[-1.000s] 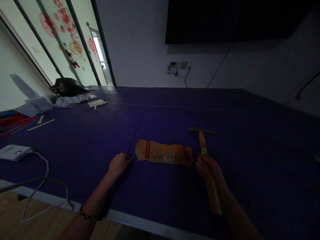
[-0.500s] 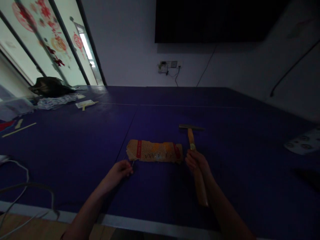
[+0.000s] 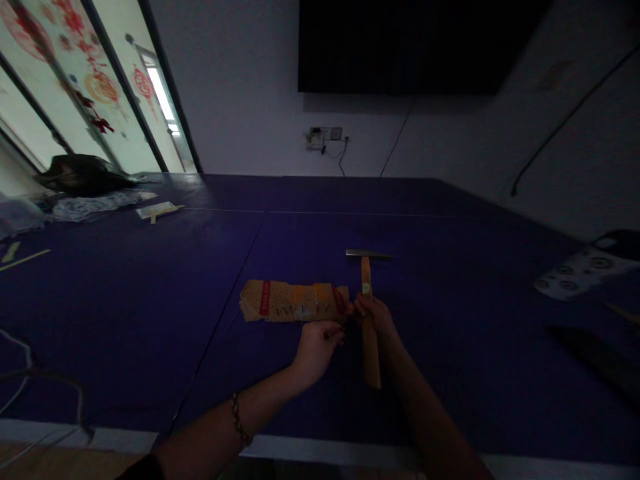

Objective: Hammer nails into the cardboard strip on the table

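A tan, speckled block with red lettered bands lies on the purple tabletop. Several thin dark nails show in a row along its near part. Beside its right end, my right hand grips a hammer by the wooden handle, the metal head pointing away from me. My left hand is at the block's near right edge, thumb and fingers pinched around what looks like a small nail, mostly hidden in the fingertips. The fingers of both hands nearly meet at this corner of the block.
The purple table runs back to a wall with sockets and a dark screen. A dark bag and papers lie far left, cables near left. A patterned white item and a dark flat object lie right.
My left hand has moved from the block's left end to its right end. My right hand still holds the hammer, now more upright in view. The camera has turned slightly right.
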Motion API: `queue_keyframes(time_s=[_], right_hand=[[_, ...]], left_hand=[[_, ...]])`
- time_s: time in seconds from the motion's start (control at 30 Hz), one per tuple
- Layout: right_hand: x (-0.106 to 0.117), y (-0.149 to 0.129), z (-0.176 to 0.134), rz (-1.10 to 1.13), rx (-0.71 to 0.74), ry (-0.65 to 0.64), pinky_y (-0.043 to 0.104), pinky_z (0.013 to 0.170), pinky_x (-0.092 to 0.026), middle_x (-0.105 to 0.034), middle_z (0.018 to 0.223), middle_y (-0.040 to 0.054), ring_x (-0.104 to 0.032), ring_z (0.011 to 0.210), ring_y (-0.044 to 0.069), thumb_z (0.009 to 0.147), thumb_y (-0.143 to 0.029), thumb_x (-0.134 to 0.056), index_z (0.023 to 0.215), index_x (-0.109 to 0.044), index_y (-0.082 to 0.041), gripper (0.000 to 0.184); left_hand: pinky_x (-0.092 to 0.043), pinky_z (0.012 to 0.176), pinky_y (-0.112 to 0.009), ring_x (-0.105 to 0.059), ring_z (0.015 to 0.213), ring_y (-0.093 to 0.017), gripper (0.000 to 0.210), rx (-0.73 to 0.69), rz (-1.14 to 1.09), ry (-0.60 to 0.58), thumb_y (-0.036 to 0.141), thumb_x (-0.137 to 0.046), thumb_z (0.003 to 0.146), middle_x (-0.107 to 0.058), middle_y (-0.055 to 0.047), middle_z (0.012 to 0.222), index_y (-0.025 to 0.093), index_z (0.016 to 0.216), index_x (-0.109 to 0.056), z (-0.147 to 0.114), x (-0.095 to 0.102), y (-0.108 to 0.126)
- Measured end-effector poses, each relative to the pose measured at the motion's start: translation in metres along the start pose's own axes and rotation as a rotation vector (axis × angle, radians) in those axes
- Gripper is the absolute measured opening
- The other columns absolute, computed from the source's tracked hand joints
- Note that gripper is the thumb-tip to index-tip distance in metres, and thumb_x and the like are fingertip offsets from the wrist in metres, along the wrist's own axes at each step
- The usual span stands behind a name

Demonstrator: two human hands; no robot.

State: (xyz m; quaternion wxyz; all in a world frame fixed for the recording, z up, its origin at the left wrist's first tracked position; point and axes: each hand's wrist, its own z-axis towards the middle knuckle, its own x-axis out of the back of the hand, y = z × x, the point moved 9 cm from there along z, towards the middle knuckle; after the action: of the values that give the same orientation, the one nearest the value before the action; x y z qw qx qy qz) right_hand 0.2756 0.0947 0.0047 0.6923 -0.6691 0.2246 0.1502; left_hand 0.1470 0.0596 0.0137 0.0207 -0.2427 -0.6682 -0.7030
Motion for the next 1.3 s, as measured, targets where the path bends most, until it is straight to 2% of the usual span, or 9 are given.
queue_keyframes(time_s=[0.1, 0.17, 0.37, 0.57, 0.8, 1.07, 1.3], right_hand=[[0.004, 0.000, 0.002, -0.004, 0.021, 0.028, 0.023, 0.049, -0.050, -0.050, 0.043, -0.0051, -0.055, 0.044, 0.011, 0.054, -0.035, -0.076, 0.048, -0.052, -0.019, 0.029], [0.006, 0.000, 0.004, -0.001, 0.028, 0.040, 0.026, 0.058, -0.053, -0.052, 0.046, -0.0039, -0.061, 0.053, 0.015, 0.053, -0.035, -0.076, 0.048, -0.052, -0.019, 0.029], [0.010, 0.003, 0.007, -0.006, 0.029, 0.066, 0.032, 0.074, -0.053, -0.056, 0.048, -0.0014, -0.066, 0.068, 0.020, 0.054, -0.035, -0.076, 0.047, -0.051, -0.020, 0.030], [0.007, 0.012, 0.006, -0.041, 0.005, 0.052, 0.037, 0.071, -0.054, -0.062, 0.050, 0.0024, -0.067, 0.068, 0.025, 0.053, -0.038, -0.076, 0.043, -0.050, -0.020, 0.033], [0.008, 0.018, 0.006, -0.058, -0.009, 0.044, 0.034, 0.073, -0.054, -0.064, 0.053, 0.0036, -0.067, 0.072, 0.024, 0.054, -0.037, -0.076, 0.042, -0.051, -0.020, 0.032], [0.009, 0.018, 0.005, -0.059, -0.018, 0.051, 0.032, 0.069, -0.054, -0.063, 0.051, 0.0035, -0.068, 0.068, 0.023, 0.056, -0.037, -0.075, 0.042, -0.051, -0.019, 0.033], [0.008, 0.018, 0.006, -0.061, -0.013, 0.051, 0.035, 0.072, -0.054, -0.060, 0.048, 0.0016, -0.067, 0.068, 0.023, 0.052, -0.039, -0.076, 0.042, -0.049, -0.020, 0.035]], left_hand=[[-0.048, 0.074, -0.025, -0.062, 0.078, -0.015, 0.014, -0.233, 0.199, 0.125, 0.013, -0.057, 0.076, -0.069, -0.003, 0.082, 0.018, 0.078, -0.070, 0.003, 0.004, 0.018], [-0.048, 0.074, -0.024, -0.062, 0.079, -0.015, 0.015, -0.293, 0.301, 0.164, 0.015, -0.056, 0.078, -0.068, -0.004, 0.085, 0.019, 0.083, -0.070, 0.005, 0.005, 0.021], [-0.048, 0.075, -0.028, -0.064, 0.078, -0.017, 0.021, -0.250, 0.491, 0.160, 0.015, -0.049, 0.083, -0.070, -0.007, 0.086, 0.016, 0.093, -0.067, 0.019, 0.004, 0.010], [-0.048, 0.074, -0.027, -0.065, 0.077, -0.017, 0.021, -0.250, 0.484, 0.144, 0.013, -0.048, 0.083, -0.070, -0.007, 0.084, 0.016, 0.090, -0.067, 0.025, 0.000, 0.005], [-0.046, 0.069, -0.026, -0.065, 0.075, -0.017, 0.025, -0.203, 0.567, 0.111, 0.020, -0.044, 0.086, -0.070, -0.009, 0.082, 0.015, 0.089, -0.068, 0.028, -0.003, 0.000], [-0.044, 0.067, -0.028, -0.065, 0.078, -0.021, 0.029, -0.098, 0.713, 0.063, 0.022, -0.040, 0.086, -0.070, -0.011, 0.086, 0.016, 0.087, -0.068, 0.029, -0.004, -0.004], [-0.045, 0.069, -0.029, -0.065, 0.079, -0.021, 0.029, -0.067, 0.776, 0.032, 0.023, -0.040, 0.085, -0.070, -0.013, 0.087, 0.015, 0.088, -0.068, 0.030, -0.004, -0.006]])
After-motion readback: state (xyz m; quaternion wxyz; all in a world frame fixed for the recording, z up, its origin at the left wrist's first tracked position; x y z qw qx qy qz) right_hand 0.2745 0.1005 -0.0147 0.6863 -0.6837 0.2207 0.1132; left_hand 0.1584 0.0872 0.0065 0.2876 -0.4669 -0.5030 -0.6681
